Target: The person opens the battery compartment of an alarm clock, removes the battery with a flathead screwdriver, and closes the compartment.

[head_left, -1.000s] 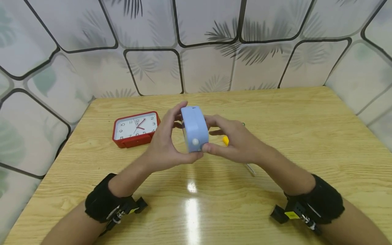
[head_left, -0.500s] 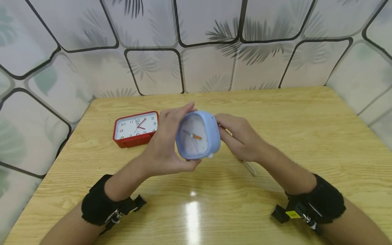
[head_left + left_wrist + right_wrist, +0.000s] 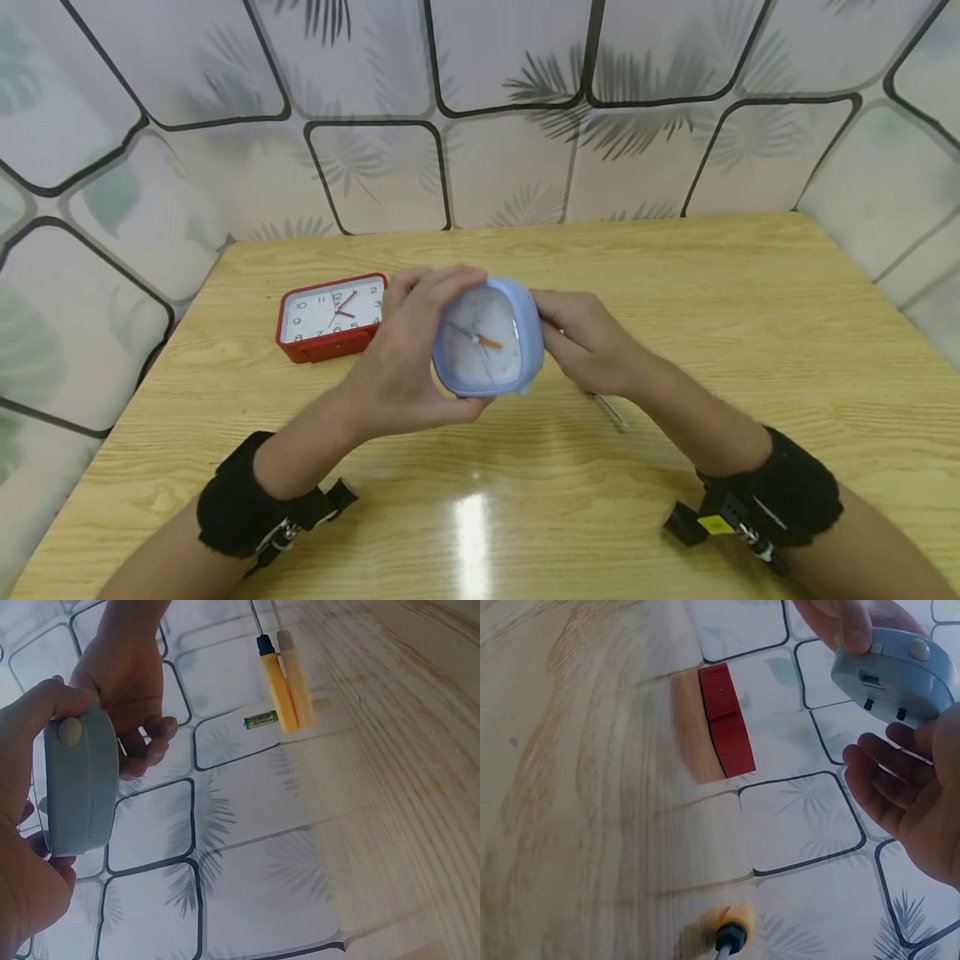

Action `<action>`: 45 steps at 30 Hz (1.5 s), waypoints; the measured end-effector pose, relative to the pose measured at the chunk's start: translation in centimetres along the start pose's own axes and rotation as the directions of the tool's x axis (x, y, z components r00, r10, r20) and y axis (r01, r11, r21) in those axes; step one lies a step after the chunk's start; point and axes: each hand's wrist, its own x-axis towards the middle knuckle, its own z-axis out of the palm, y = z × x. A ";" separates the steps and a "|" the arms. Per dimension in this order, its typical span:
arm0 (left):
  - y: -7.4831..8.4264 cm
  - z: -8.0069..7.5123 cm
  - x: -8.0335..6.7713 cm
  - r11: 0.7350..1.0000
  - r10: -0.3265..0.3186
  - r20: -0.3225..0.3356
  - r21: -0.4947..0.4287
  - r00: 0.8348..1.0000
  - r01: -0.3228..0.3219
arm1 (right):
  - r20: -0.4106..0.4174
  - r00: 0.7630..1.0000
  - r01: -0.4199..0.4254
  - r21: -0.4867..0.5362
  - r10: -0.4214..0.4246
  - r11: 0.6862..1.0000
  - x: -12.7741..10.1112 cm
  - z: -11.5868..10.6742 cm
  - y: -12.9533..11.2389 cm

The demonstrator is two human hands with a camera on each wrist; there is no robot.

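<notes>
A light blue alarm clock (image 3: 480,342) with a white dial and an orange hand is held up over the table, its face toward the head camera. My left hand (image 3: 401,362) grips it from the left, thumb underneath and fingers over the top. My right hand (image 3: 592,346) is at its right side and back. In the right wrist view, the clock's back (image 3: 889,679) shows two small black knobs, with the loosely bent right fingers (image 3: 889,776) just below them. The left wrist view has the right fingertips hanging behind the clock.
A red rectangular clock (image 3: 333,317) lies on the wooden table (image 3: 750,333) at the left. Beyond the right hand lie a yellow-handled screwdriver (image 3: 279,686) and a green battery (image 3: 261,720). Patterned panels (image 3: 510,167) stand along the back and sides.
The blue clock has turned from edge-on to show its dial and shifted slightly right and down. My right hand has moved from its side to behind its right edge.
</notes>
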 end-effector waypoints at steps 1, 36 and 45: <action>0.0 0.0 0.0 1.000 0.004 0.000 0.003 1.000 -0.004 | 0.012 1.000 0.009 -0.018 -0.009 1.000 0.0 0.1 0.1; -0.2 0.5 -0.9 0.950 -0.220 0.239 0.274 0.946 0.152 | 0.206 0.970 0.203 -0.412 -0.127 0.888 0.1 1.1 0.3; -0.5 1.1 -1.0 0.952 -0.126 0.153 0.297 0.980 0.076 | 0.157 0.959 0.279 -0.392 -0.235 0.876 0.2 1.1 0.3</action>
